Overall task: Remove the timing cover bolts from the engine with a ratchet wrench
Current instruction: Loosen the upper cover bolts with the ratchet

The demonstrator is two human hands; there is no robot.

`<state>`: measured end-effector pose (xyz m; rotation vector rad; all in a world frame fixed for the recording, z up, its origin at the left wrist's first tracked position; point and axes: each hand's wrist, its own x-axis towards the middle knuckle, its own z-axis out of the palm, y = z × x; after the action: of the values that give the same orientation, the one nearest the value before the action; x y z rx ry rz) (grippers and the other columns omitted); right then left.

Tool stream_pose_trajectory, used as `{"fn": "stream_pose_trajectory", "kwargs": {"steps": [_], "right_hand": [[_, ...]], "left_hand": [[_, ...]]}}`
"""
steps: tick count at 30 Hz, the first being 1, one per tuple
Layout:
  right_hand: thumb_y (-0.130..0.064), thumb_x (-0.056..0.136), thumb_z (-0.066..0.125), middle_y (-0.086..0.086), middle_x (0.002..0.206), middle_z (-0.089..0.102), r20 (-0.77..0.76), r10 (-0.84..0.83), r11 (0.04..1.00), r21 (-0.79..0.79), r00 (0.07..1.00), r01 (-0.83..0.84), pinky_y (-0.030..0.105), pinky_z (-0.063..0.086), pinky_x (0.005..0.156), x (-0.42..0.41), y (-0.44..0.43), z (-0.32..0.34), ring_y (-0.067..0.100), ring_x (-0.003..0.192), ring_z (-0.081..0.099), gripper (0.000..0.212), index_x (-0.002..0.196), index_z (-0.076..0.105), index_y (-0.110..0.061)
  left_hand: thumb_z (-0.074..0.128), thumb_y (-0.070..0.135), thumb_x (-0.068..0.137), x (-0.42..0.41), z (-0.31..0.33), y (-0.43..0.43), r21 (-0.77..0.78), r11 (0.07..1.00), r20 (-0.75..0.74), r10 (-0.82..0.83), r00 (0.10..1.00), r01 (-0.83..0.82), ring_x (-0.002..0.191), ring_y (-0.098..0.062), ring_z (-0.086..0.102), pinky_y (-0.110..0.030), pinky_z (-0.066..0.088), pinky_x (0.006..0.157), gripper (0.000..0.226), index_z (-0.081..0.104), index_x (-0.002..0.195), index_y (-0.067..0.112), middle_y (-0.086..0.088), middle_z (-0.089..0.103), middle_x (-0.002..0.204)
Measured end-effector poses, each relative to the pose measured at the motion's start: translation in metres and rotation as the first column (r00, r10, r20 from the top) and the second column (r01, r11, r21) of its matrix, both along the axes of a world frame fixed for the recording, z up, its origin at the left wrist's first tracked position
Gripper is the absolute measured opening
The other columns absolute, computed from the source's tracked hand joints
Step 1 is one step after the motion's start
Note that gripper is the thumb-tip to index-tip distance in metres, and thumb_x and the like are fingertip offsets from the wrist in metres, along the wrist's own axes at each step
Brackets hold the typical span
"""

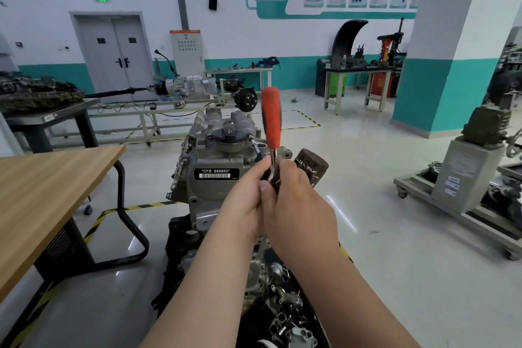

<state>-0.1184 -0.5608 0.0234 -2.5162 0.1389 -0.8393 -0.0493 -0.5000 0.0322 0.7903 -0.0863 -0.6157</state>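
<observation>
A grey engine [214,155] with a black label plate stands in front of me. A ratchet wrench [270,118] with an orange handle points upward above the engine's right side. Both hands meet at its lower metal end. My left hand [245,200] pinches the wrench head from the left with thumb and fingers. My right hand [296,200] curls round the same end from the right. The wrench head and any socket are hidden between my fingers. A chrome extension or bolt [253,142] sticks out just left of the wrench.
A dark oil filter [312,169] sits on the engine to the right of my hands. A wooden table [48,192] stands at left. Another engine on a wheeled stand [463,178] is at right. Loose metal parts [285,308] lie below my arms.
</observation>
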Motion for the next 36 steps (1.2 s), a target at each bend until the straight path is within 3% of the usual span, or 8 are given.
{"fn": "stream_pose_trajectory", "kwargs": {"steps": [7,12,15,17,20,22,31,36], "right_hand": [[-0.039,0.102,0.033,-0.008,0.083,0.055,-0.103,0.074,0.952,0.302,0.992,-0.040,0.034,0.037,0.057,0.003,-0.007,-0.001,0.020,0.072,0.054,0.015,0.108,0.027,-0.027],[-0.032,0.102,0.040,-0.013,0.121,0.056,0.056,0.229,0.596,0.781,0.972,-0.185,0.008,0.038,0.075,0.009,0.003,-0.010,-0.008,0.097,0.053,0.032,0.133,0.034,-0.028],[-0.030,0.102,0.042,-0.001,0.107,0.067,0.112,0.254,0.298,0.936,0.961,-0.188,0.029,0.043,0.081,0.012,0.011,-0.014,0.012,0.084,0.059,0.027,0.129,0.045,-0.027],[-0.030,0.102,0.043,0.007,0.071,0.064,0.151,0.284,-0.018,0.988,0.947,-0.152,0.033,0.044,0.059,0.010,0.012,-0.010,0.015,0.050,0.050,0.026,0.106,0.063,-0.015],[-0.033,0.101,0.043,0.005,0.063,0.058,0.357,0.267,-0.607,0.784,0.895,-0.132,0.022,0.039,0.036,0.003,0.008,0.001,0.009,0.032,0.035,0.050,0.069,0.078,-0.014],[-0.032,0.100,0.043,0.006,0.068,0.059,0.451,0.250,-0.771,0.628,0.857,-0.106,0.020,0.040,0.034,-0.001,0.005,0.004,0.007,0.030,0.036,0.048,0.069,0.077,-0.019],[-0.030,0.101,0.042,0.004,0.066,0.056,0.474,0.227,-0.809,0.578,0.851,-0.106,0.020,0.039,0.036,0.003,0.006,-0.004,0.008,0.031,0.035,0.026,0.103,0.068,-0.026],[-0.028,0.103,0.040,0.004,0.058,0.051,0.299,0.302,-0.419,0.895,0.905,-0.155,0.024,0.038,0.039,0.008,0.005,-0.004,0.012,0.034,0.033,0.030,0.100,0.067,-0.016]], "left_hand": [[0.042,0.032,0.102,0.003,-0.004,-0.011,0.105,0.993,0.046,0.046,0.998,-0.050,0.052,-0.013,0.066,-0.021,0.052,0.052,0.045,0.066,0.069,0.012,-0.004,0.068,0.062],[0.039,0.042,0.100,0.008,-0.013,0.002,0.074,0.995,0.037,0.065,0.997,-0.068,0.085,-0.023,0.069,-0.031,0.055,0.075,0.046,0.066,0.101,0.004,-0.011,0.072,0.106],[0.041,0.039,0.099,0.016,-0.020,0.008,0.064,0.995,0.016,0.073,0.997,-0.074,0.093,-0.023,0.060,-0.034,0.046,0.094,0.047,0.072,0.101,0.003,-0.008,0.072,0.107],[0.041,0.038,0.098,0.019,-0.024,0.011,0.074,0.996,0.025,0.055,0.998,-0.057,0.096,-0.021,0.069,-0.036,0.050,0.093,0.045,0.070,0.106,0.005,-0.006,0.074,0.106],[0.056,0.043,0.084,0.018,-0.025,0.016,0.135,0.991,0.080,0.000,0.997,-0.011,0.092,-0.022,0.069,-0.027,0.042,0.083,0.038,0.078,0.094,0.013,0.000,0.072,0.113],[0.061,0.044,0.074,0.017,-0.023,0.017,0.128,0.992,0.063,-0.019,0.998,0.010,0.087,-0.022,0.068,-0.031,0.044,0.085,0.037,0.080,0.086,0.014,0.001,0.073,0.110],[0.065,0.046,0.073,0.014,-0.021,0.017,0.118,0.991,-0.037,-0.053,0.998,0.057,0.071,-0.018,0.067,-0.029,0.052,0.079,0.033,0.077,0.077,0.015,-0.002,0.068,0.083],[0.062,0.047,0.070,0.020,-0.030,0.012,0.135,0.989,0.042,-0.057,0.997,0.051,0.062,-0.020,0.064,-0.022,0.046,0.047,0.035,0.078,0.079,0.017,-0.002,0.063,0.063]]}}
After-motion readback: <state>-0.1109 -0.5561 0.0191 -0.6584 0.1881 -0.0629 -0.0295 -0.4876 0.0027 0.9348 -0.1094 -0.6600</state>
